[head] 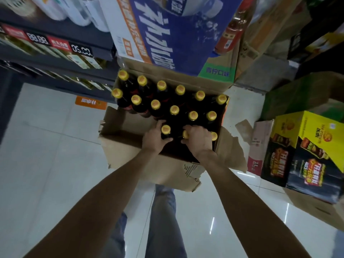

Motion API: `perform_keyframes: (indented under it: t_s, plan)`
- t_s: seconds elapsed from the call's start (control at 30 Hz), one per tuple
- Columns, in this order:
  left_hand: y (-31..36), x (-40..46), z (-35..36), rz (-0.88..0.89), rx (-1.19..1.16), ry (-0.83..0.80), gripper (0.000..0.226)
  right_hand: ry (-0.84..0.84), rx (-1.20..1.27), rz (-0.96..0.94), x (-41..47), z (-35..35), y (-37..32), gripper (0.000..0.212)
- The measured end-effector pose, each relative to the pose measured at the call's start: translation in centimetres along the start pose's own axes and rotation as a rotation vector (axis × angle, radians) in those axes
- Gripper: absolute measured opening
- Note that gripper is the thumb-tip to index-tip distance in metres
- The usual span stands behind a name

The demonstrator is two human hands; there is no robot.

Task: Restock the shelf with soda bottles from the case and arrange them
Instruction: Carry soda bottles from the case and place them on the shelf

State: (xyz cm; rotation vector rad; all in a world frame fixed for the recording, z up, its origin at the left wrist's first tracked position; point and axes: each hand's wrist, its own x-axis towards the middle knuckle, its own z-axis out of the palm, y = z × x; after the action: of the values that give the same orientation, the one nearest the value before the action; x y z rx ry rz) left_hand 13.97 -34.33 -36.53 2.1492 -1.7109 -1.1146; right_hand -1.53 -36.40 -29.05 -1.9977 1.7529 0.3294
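Blue jeans [163, 216], soft and faded, stood at the very bottom over a shiny pale tile floor [46, 164] with bright glints of light. Two bare arms reached forward from there.

Left hand [155, 139] curled round the neck of a dark soda bottle [165, 129], thumb on the near side, fingers on the far side, round yellow cap poking out on top. Right hand [198, 137] curled over a second bottle [185, 134], covering most of its cap; only a yellow edge peeked out by the fingers. Both bottles stood in the near row of the case.

Open brown cardboard case [130, 146] sat on the floor, flaps folded out, rough and torn at the near corner. Held dark, smooth plastic bottles standing upright in rows, each with a round yellow cap [174, 110]. Near-left part of the case showed bare cardboard.

Off to the right, a glossy yellow and black box [305, 146] lay tilted, beside a green box [301, 94].

Behind the case, a big blue and white box [167, 30] with large white letters leaned over brown cardboard.

Far left, a dark shelf [55, 47] held blurry goods, with red and black price tags [61, 44] along its edge.
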Motion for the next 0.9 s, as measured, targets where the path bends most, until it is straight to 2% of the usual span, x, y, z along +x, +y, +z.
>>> perform_keyframes:
  t_s: [0.13, 0.2, 0.27, 0.37, 0.43, 0.53, 0.6, 0.77, 0.9]
  plan:
    - [-0.4, -3.2, -4.2, 0.098, -0.141, 0.091, 0.072, 0.246, 0.359, 0.078, -3.0, -3.4, -0.7, 0.041]
    - [-0.4, -5.7, -7.1, 0.15, -0.296, 0.179, 0.071, 0.379, 0.585, 0.0, -4.7, -5.0, -1.7, 0.039]
    - [-0.2, -8.6, -10.4, 0.172, -0.47, 0.272, 0.068, 0.395, 0.807, -0.141, -6.5, -6.9, -4.1, 0.033]
    - [-0.7, -13.4, -15.2, 0.213, -0.67, 0.367, 0.066, 0.25, 1.062, -0.318, -9.1, -9.9, -9.7, 0.025]
    - [-2.1, -16.6, -18.2, 0.27, -0.769, 0.451, 0.066, 0.119, 1.147, -0.383, -10.7, -11.6, -14.0, 0.018]
    - [-5.9, -21.8, -22.8, 0.257, -0.876, 0.588, 0.067, -0.008, 1.12, -0.492, -12.4, -12.3, -20.6, 0.017]
    - [-9.2, -25.6, -26.0, 0.207, -0.911, 0.696, 0.066, -0.077, 1.123, -0.497, -13.5, -11.4, -25.2, 0.018]
    - [-20.5, -35.3, -32.7, 0.088, -0.822, 0.905, 0.045, -0.12, 1.115, -0.594, -17.4, -7.5, -39.1, 0.026]
    - [-30.0, -43.7, -35.7, -0.069, -0.693, 1.117, 0.047, -0.242, 1.015, -0.805, -21.1, -3.1, -52.1, 0.033]
